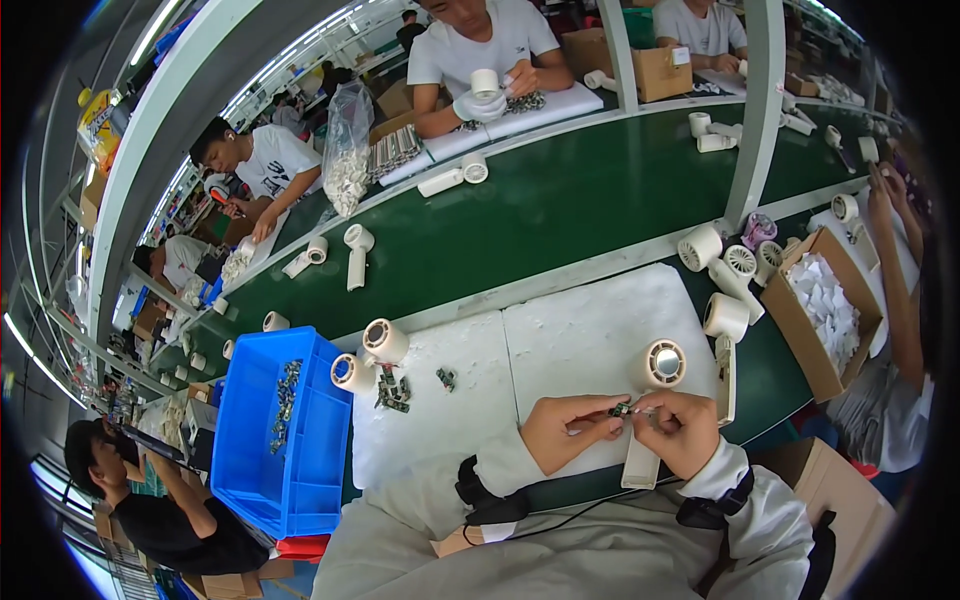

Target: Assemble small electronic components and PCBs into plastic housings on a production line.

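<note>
In front of me both hands meet above a cream handheld-fan housing (641,466) lying on the white foam pad. Its round head (664,364) faces up beyond my fingers, and its handle points back toward me. My left hand (568,432) pinches a small green circuit board (620,409) between thumb and fingertips. Close beside the board, my right hand (684,428) is closed in a pinch; what it grips is too small to make out. Loose circuit boards (393,391) lie on the pad to the left, near two upright cream fan housings (386,341).
A blue bin (300,430) holding circuit boards stands at my left. Several fan housings (726,316) and a cardboard box (868,315) of white pieces are at the right. Beyond a metal rail runs a green conveyor belt (560,200); co-workers sit across it. A post (757,120) rises at right.
</note>
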Demonstrator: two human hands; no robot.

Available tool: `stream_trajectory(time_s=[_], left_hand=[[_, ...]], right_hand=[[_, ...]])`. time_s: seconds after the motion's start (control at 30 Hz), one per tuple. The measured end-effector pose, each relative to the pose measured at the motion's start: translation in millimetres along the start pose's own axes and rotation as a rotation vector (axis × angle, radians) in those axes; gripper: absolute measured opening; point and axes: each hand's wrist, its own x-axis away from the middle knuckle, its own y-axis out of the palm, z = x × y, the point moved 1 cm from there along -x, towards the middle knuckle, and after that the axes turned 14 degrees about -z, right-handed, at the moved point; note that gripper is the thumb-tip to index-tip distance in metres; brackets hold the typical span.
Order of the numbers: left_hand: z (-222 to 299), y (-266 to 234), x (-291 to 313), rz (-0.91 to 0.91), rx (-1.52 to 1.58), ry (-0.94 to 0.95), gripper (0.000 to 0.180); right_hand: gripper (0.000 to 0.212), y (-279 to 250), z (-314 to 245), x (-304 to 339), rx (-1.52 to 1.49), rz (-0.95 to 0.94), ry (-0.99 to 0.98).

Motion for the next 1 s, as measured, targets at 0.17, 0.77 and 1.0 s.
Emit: stream_trajectory(time_s=[0.17, 0.77, 1.0], left_hand=[[-4.5, -6.2, 0.1, -0.014, 0.007, 0.064, 0.034], [-7.5, -3.4, -2.7, 0.042, -0.122, 0.108, 0.028], [4.8, -8.5, -4.1, 0.01, -0.087, 0.136, 0.029]], right_hand=[[0.018, 1.1, 0.4, 0.5, 0.028, -0.013, 0.011], [0.013, 3.7, 5.1, 5.6, 0.009, 0.002, 0.033], [0.014, 2.4, 4.1, -0.6, -0.039, -0.011, 0.041]])
